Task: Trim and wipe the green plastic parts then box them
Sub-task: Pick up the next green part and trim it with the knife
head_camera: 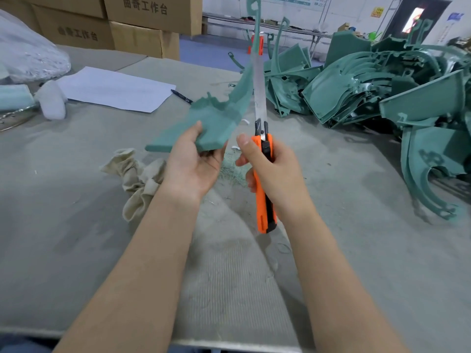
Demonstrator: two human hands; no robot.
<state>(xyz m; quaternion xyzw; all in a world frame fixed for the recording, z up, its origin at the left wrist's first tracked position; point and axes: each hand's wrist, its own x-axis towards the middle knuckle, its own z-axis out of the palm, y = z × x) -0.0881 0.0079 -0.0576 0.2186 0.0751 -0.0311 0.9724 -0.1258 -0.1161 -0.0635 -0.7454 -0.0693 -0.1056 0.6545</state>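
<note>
Holding: my left hand point(196, 159) is palm-up, with the fingers curled under the broad flat end of a green part point(216, 115) and the thumb on top. The part is lifted off the table point(76, 225), just above the centre of my view.
Part: its narrow curved arm sweeps up toward 12 o'clock and runs past the top edge of view.
Right hand: my right hand point(270, 169) is wrapped round the orange handle of a knife point(260, 205), thumb raised beside the black slider.
Blade: the blade point(260, 93) is run out long and points to 12 o'clock. It lies along the right edge of the part's arm; I cannot tell whether it touches.
Pile: a pile point(382, 80) of green parts sits heaped on the table at 2 to 3 o'clock, well apart from my hands.
Shavings: thin green shavings point(232, 171) lie on the table below and between the hands.
Rag: a crumpled beige rag point(140, 174) lies at 9 o'clock from the left wrist, just beside it.
Paper: white paper point(114, 89) lies at 10 o'clock, with a pen point(181, 96) at its right edge.
Boxes: cardboard boxes point(142, 24) are stacked beyond the table at 11 o'clock.
</note>
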